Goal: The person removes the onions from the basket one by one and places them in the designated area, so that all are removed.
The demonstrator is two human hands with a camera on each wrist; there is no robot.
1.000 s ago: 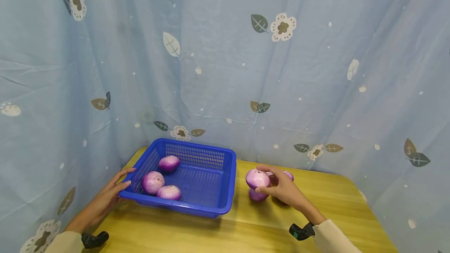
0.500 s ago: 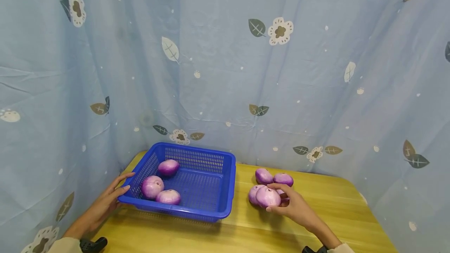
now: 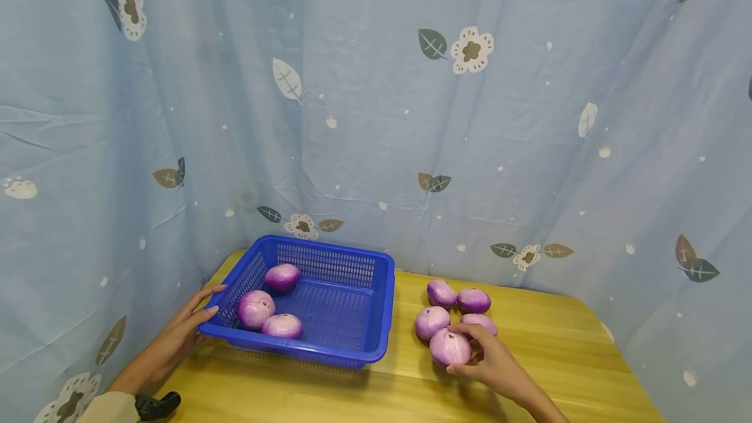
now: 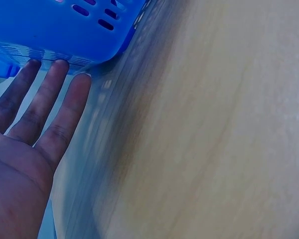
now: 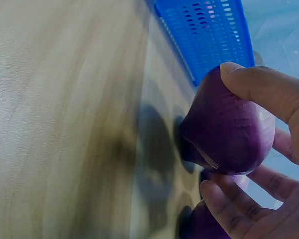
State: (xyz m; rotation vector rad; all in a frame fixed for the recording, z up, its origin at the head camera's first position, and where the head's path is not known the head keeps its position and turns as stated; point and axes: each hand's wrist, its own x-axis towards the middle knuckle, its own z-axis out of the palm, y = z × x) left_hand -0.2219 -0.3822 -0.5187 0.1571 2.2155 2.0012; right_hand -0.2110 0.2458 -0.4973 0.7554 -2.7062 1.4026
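My right hand holds a purple onion between thumb and fingertips at the front of a group of onions. In the right wrist view, that onion hangs a little above the table, its shadow apart from it. On the left, a blue plastic basket has three onions in its left part, one of them a purple and white onion. My left hand touches the basket's left rim. Straight fingers reach against the basket's side in the left wrist view; the thumb is hidden there.
Several loose onions lie close together on the wooden table, including an onion just behind the held one and another onion at the back. A blue patterned curtain hangs behind the table and along both sides.
My right hand has carried the onion from above the group toward the front right and lower, uncovering the other onions. The left hand and basket stay in place.
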